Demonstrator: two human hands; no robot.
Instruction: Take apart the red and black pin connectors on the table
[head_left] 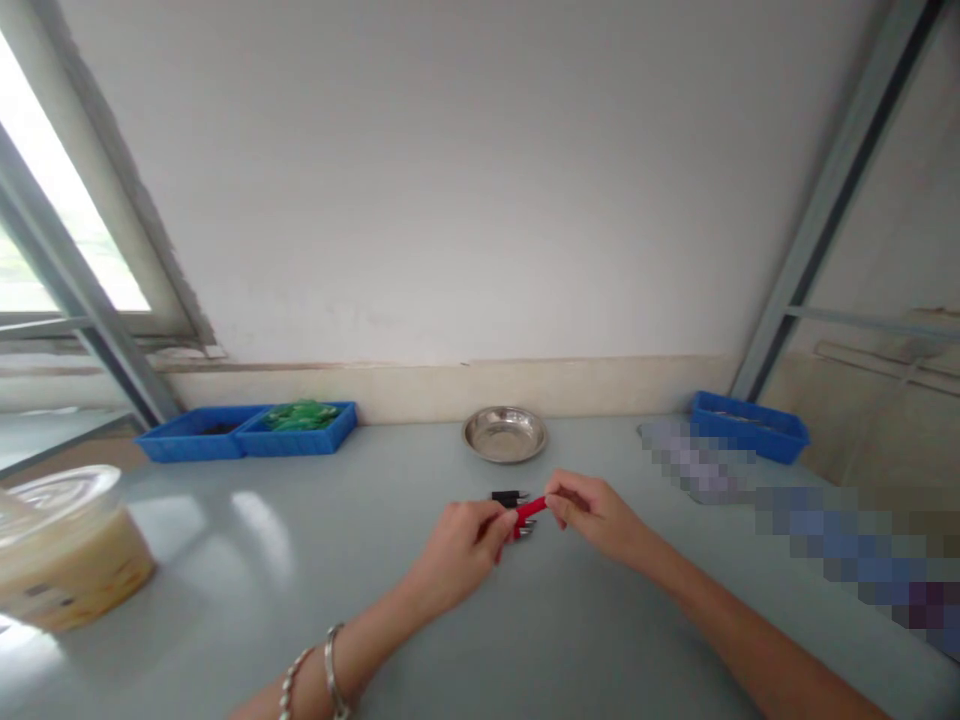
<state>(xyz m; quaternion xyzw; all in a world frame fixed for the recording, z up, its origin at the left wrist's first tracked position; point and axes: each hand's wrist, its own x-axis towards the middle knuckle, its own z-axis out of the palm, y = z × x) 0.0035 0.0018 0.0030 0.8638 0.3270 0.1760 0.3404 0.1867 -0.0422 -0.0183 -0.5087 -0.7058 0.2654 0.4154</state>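
Red plastic, a small clip-like part (pixel 530 509), was pinched between both hands above the grey bench (pixel 300 600): the left hand (pixel 459 552) clenched one end, the right hand (pixel 592 512) gripped the other, steadying it from both sides. A black part (pixel 507 497) lay just behind, with a steel dish (pixel 504 434) beyond.

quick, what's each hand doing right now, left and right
Left hand: closed, pinching one end of the small red part.
Right hand: closed, pinching the other end of the same red part.
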